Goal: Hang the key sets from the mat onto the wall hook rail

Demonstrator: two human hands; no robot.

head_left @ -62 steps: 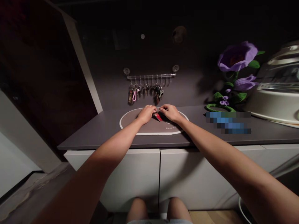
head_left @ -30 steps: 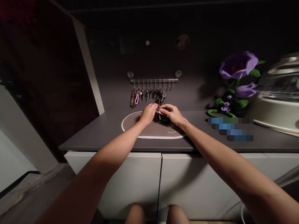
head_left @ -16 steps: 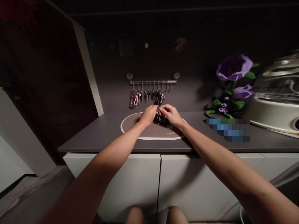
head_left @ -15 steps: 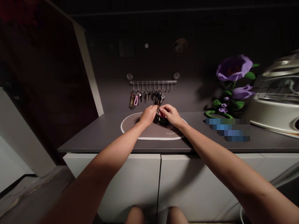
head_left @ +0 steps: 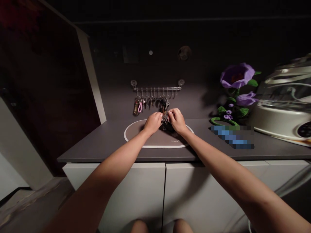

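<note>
Over an oval brown mat (head_left: 155, 140) with a white border, both my hands are closed around parts of one bunch of keys (head_left: 165, 118). The fingers of my left hand (head_left: 153, 124) pinch it from the left. My right hand (head_left: 177, 121) grips it from the right, its fingers curled. Metal pieces show in the gap between the hands; the exact parts held are too small to make out. Below my right hand a dark shape lies on the mat, partly hidden. Just behind, a clear hook rail (head_left: 157, 88) carries several keys, one with a pink loop strap (head_left: 140, 106).
A purple flower decoration (head_left: 238, 76) stands on the grey counter (head_left: 89, 142) to the right. Beyond it is a cream appliance (head_left: 279, 116) with a transparent cover. A blurred-out blue patch (head_left: 230, 137) lies before the flower. White cabinet doors (head_left: 136, 191) are under the counter.
My hands have moved slightly apart, showing more metal between them. A red piece beside my right fingers is no longer visible. The whole view has shifted a little.
</note>
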